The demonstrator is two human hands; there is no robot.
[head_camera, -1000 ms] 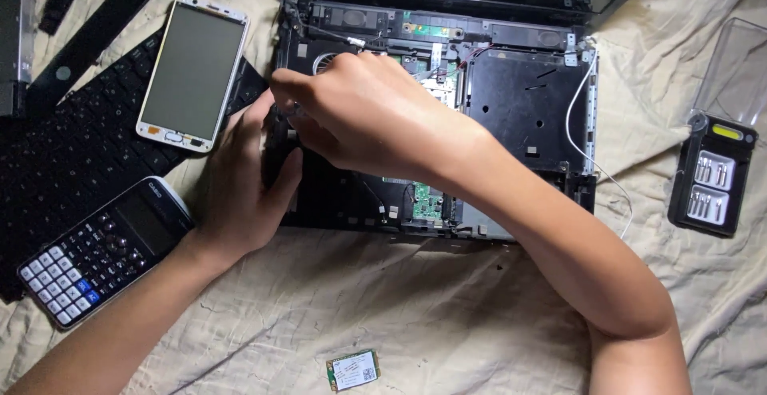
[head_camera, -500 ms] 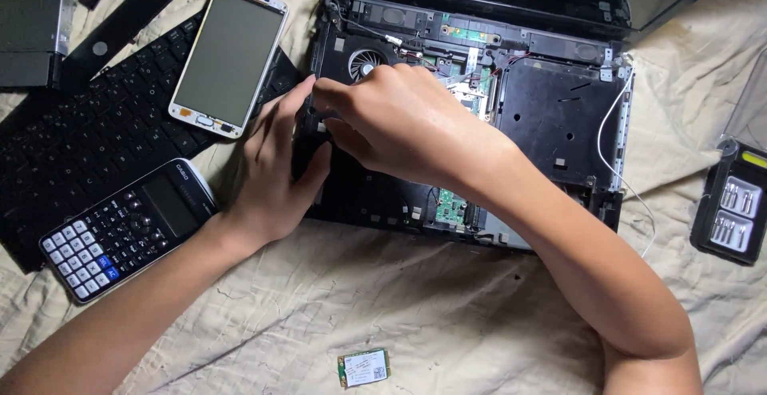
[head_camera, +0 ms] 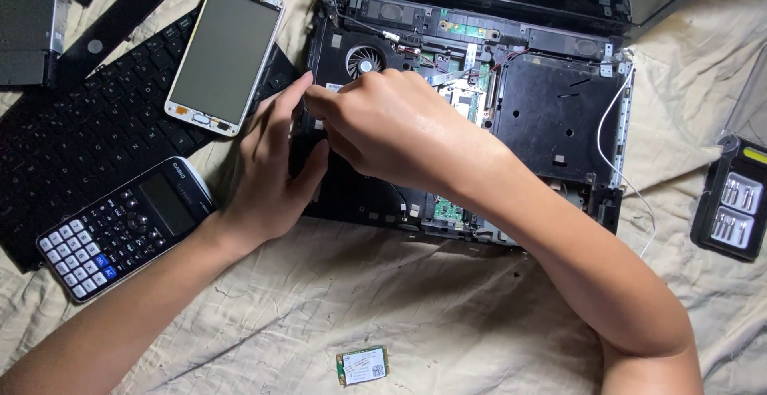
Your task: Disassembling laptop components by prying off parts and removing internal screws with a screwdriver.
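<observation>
An opened black laptop base (head_camera: 559, 115) lies on a beige cloth, its circuit board and round fan (head_camera: 366, 63) exposed. My left hand (head_camera: 272, 171) grips the base's left edge, fingers along the side and thumb on top. My right hand (head_camera: 399, 131) reaches across the base with curled fingers, their tips pinched together at the left edge just below the fan, touching my left fingertips. Whatever they pinch is hidden.
A white-framed phone (head_camera: 225, 55) lies on a loose black keyboard (head_camera: 72, 139) at the left, with a black calculator (head_camera: 128, 227) below it. A small green circuit card (head_camera: 363, 365) lies on the cloth near me. A black case of screwdriver bits (head_camera: 733, 207) sits at the right edge.
The view has shifted, so the laptop sits lower and further right and the fan shows. Both hands stay at the same spot on the laptop's left edge.
</observation>
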